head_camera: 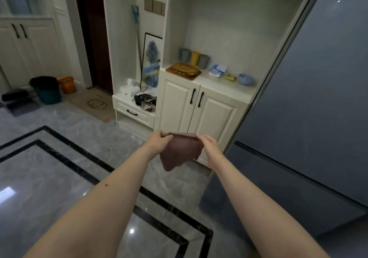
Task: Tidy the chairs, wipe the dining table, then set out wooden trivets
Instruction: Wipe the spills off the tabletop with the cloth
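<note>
We see two bare forearms reaching in from the lower edge, with no sleeve on either. We note no watch, ring or bracelet on the left hand (159,142) or the right hand (209,145). We record one small dark mole on the left forearm, near its middle.

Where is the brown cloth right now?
Centre of the head view: the cloth hangs in the air, its top edge pinched between left hand and right hand, before the white cabinet.
</note>
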Available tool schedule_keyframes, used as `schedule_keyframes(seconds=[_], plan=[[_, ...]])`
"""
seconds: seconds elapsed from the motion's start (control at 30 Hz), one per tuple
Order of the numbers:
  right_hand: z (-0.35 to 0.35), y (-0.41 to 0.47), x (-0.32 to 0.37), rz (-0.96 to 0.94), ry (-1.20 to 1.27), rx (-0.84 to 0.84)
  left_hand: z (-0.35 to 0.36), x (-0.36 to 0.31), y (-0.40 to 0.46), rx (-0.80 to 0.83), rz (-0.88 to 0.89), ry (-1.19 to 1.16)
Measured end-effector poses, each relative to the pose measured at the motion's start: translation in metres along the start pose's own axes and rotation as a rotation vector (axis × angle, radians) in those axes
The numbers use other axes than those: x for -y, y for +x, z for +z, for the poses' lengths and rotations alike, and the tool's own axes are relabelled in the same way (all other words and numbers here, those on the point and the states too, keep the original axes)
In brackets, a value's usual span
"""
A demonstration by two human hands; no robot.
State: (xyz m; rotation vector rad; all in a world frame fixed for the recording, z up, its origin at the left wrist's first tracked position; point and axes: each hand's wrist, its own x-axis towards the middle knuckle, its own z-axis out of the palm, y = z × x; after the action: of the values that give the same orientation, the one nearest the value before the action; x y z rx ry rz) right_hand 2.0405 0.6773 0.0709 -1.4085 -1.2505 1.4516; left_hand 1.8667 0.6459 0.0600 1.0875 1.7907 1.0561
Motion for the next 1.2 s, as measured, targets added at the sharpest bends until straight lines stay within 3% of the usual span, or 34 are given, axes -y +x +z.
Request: schedule_keyframes(seconds=[0.13, 0.27, 0.4, 0.5, 0.63, 0.8, 0.87, 1.0, 1.2], plan=[[0.003, 0.066, 0.023, -0.019, -0.106, 0.166, -0.007, -0.014, 0.077, -0.09, 0.07, 0.124], [0.023, 0.131, 0.04, -0.069, -0.22, 0.147, -0.012, -0.026, 0.157, -0.114, 0.144, 0.24], [0.047, 0.204, 0.059, -0.082, -0.185, 0.019, -0.016, -0.049, 0.243, -0.057, 0.207, 0.342], [0.052, 0.246, 0.071, -0.106, -0.217, -0.114, -0.017, -0.066, 0.289, -0.01, 0.216, 0.266], [0.048, 0.303, 0.087, -0.077, -0.2, -0.349, -0.003, -0.089, 0.352, 0.027, 0.081, 0.07], [0.019, 0.371, 0.102, 0.032, -0.085, -0.522, 0.032, -0.11, 0.424, 0.17, -0.042, 0.074], [0.003, 0.392, 0.112, 0.076, -0.061, -0.457, 0.046, -0.121, 0.449, 0.281, -0.037, 0.111], [-0.033, 0.433, 0.134, 0.14, -0.137, -0.17, 0.081, -0.157, 0.499, 0.406, 0.11, 0.299], [-0.09, 0.501, 0.167, 0.042, -0.709, -0.207, 0.142, -0.223, 0.555, 0.496, 0.349, 0.57]])
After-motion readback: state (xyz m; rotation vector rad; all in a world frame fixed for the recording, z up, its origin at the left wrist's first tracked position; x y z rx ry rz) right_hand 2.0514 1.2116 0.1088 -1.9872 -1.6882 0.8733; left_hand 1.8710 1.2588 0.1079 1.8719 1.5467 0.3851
